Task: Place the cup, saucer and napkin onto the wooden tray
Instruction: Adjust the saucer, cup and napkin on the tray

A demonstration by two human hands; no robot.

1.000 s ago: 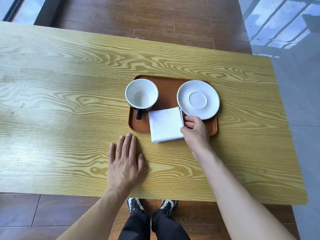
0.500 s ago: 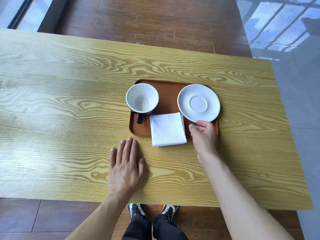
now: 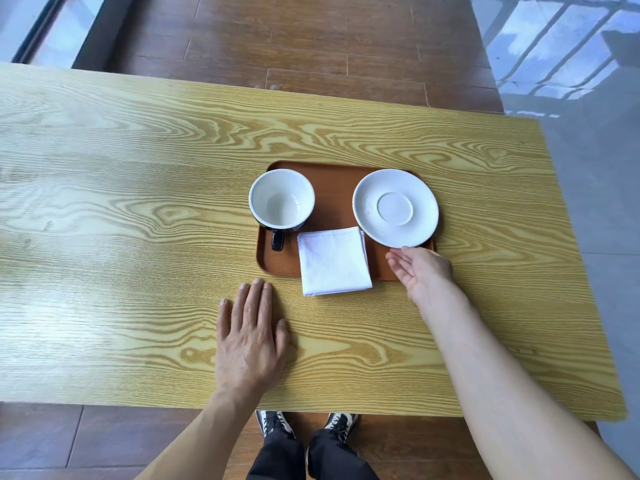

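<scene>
Right grip (image 3: pixel 417 271): wide, empty, beside saucer (image 3: pixel 395 207). Cup (image 3: pixel 281 198), saucer, napkin (image 3: pixel 333 260): on wooden tray (image 3: pixel 332 183). Step: placement apparently finishing. Next: likely seat overhanging napkin fully.

Left hand (image 3: pixel 250 344) is lying flat, palm down, fingers (image 3: pixel 257 299) straight and close together, thumb out to the side. Right hand (image 3: pixel 420 271) is reached further forward, palm turned up-ish, fingers loosely curled and holding nothing. Both forearms bare.
</scene>
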